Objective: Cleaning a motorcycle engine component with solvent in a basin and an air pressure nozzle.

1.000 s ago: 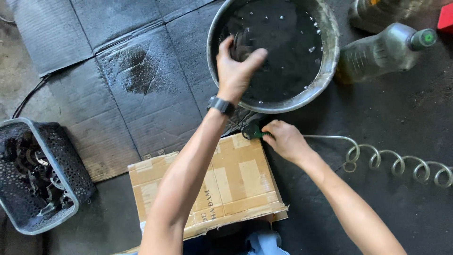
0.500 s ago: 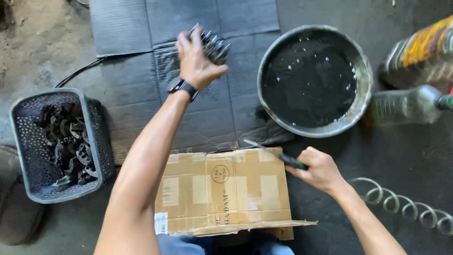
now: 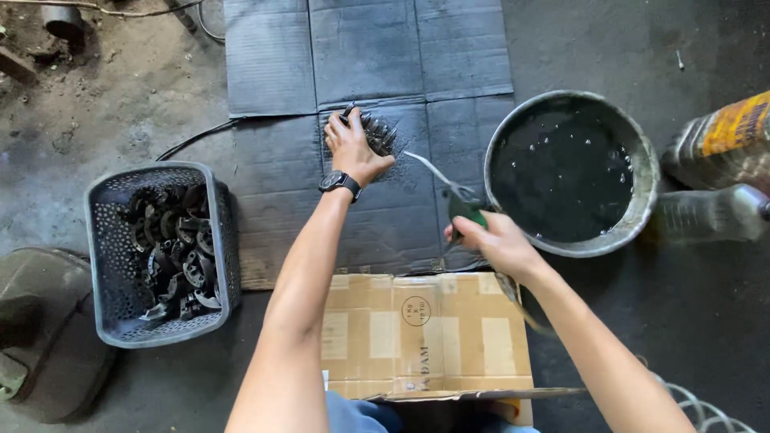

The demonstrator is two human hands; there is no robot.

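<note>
One toothed metal gear [image 3: 378, 133], upper centre of frame on the grey mat [image 3: 365, 56], clamped under the left hand [image 3: 353, 148]; right hand [image 3: 496, 240] closed on a green-handled tool [image 3: 465, 210]; likely heavy, stiff, oil-slick, best gripped across the rim.

From my feed the toothed part [image 3: 377, 135] looks like greasy dark metal, the mat [image 3: 365, 56] under it matt grey ribbed cardboard. The basin [image 3: 642, 210] is dull scuffed metal holding glossy black liquid [image 3: 561, 172]. The basket [image 3: 108, 265] is grey perforated plastic; the box [image 3: 425, 337] is plain brown cardboard, smooth.
</note>
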